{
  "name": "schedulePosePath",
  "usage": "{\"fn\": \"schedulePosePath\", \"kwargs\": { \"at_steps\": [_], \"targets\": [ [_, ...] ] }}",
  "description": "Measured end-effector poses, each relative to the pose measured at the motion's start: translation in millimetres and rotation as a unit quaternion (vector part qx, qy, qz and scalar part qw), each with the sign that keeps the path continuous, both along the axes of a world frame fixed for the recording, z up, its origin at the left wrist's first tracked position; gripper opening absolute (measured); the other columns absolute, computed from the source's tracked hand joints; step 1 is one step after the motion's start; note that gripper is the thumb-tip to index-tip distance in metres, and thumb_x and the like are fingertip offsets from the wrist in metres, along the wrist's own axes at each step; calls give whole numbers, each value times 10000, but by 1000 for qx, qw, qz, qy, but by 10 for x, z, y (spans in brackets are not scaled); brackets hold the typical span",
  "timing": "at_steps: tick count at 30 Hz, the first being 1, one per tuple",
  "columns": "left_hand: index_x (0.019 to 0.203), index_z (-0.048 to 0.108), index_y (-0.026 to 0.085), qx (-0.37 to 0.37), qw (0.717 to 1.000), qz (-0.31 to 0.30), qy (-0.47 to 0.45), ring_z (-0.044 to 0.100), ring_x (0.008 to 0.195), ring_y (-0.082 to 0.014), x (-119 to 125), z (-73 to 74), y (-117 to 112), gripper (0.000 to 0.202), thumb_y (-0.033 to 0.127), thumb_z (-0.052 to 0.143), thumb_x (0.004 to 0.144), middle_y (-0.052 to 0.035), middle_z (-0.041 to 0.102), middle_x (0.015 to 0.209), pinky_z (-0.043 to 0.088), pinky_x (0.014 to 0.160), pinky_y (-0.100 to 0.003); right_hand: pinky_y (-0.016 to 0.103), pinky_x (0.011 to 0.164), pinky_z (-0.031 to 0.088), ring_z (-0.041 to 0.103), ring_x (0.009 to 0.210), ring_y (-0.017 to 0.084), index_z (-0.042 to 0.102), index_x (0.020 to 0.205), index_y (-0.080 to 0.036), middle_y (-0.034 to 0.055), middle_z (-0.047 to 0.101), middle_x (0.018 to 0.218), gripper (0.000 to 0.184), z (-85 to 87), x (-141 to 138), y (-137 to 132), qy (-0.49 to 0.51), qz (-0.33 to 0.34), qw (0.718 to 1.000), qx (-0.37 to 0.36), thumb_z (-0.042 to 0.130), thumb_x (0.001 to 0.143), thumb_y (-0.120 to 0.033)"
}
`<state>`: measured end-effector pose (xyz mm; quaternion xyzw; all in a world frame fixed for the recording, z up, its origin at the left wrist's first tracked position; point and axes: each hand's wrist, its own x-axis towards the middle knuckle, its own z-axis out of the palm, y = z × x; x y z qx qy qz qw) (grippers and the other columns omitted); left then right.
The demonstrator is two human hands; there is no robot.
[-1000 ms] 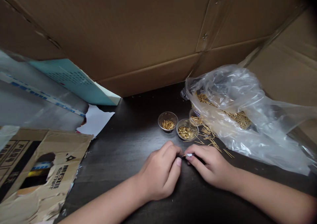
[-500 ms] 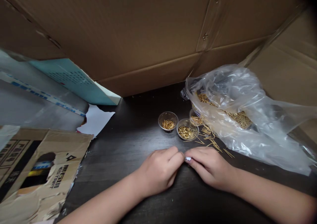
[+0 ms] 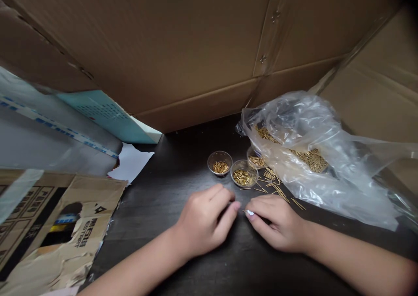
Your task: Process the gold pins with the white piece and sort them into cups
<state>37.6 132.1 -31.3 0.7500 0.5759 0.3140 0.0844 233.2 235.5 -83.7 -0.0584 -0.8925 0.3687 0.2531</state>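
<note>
In the middle of the head view my right hand (image 3: pixel 277 219) is closed in a pinch. A tiny brass-coloured pin tip (image 3: pixel 244 211) pokes out from its fingertips, and a small white patch (image 3: pixel 250 212) shows there. Just to the left, my left hand (image 3: pixel 209 219) has curled fingers, thumb close to the forefinger; anything between them is hidden. Beyond the hands stand three small clear cups with short brass pieces: a left cup (image 3: pixel 220 157), a middle cup (image 3: pixel 244 186) and a back right cup (image 3: pixel 250 158). Longer loose brass pins (image 3: pixel 281 193) lie by the cups.
A clear plastic bag (image 3: pixel 352 178) with many brass pins lies on the right of the dark table (image 3: pixel 156 217). Cardboard walls (image 3: pixel 183 47) rise behind. A torn cardboard box (image 3: pixel 81 239), a white paper piece (image 3: pixel 133 161) and a light-blue box (image 3: pixel 107 113) are at left.
My hands, whose fingertips met before, have parted slightly. The left thumb has come into view beside the curled fingers. The whole view has shifted a little.
</note>
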Motion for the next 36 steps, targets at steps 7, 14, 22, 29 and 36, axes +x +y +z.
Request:
{"fn": "schedulePosePath", "kwargs": {
  "at_steps": [7,14,22,29,36],
  "targets": [
    [905,689,181,-65,985,4,161,636,727,-184,-10,577,717,192,249,526,980,-39,688,816,424,626,-285,295,592,315,401,587,139,503,786,-201,-25,447,647,210,2,6,1,21,1,1000,9,447,978,-137],
    [862,768,221,-229,917,-57,321,694,760,-237,189,865,1310,140,205,629,856,-57,760,832,399,580,-292,304,572,303,385,564,140,493,750,-203,-22,450,625,229,15,18,0,35,2,999,31,441,966,-146],
    [898,737,215,-175,918,-19,357,715,740,-259,208,922,1037,135,222,602,893,-64,735,803,454,575,-293,303,571,342,451,559,141,564,826,-193,-9,541,643,197,17,9,15,57,-23,997,53,442,977,-160],
    [717,740,139,-274,873,-46,401,744,715,-299,390,720,1029,126,69,693,810,-123,749,742,540,610,-331,296,613,444,587,648,160,627,890,-178,40,661,768,223,25,6,4,-10,21,994,105,435,1000,-205],
    [662,719,136,-260,881,-55,392,737,718,-270,433,554,1165,139,121,810,766,-109,727,684,555,673,-317,323,766,553,701,875,206,660,1025,-164,104,724,1073,196,-5,-7,3,-43,-5,994,103,467,1003,-191]
  ]
}}
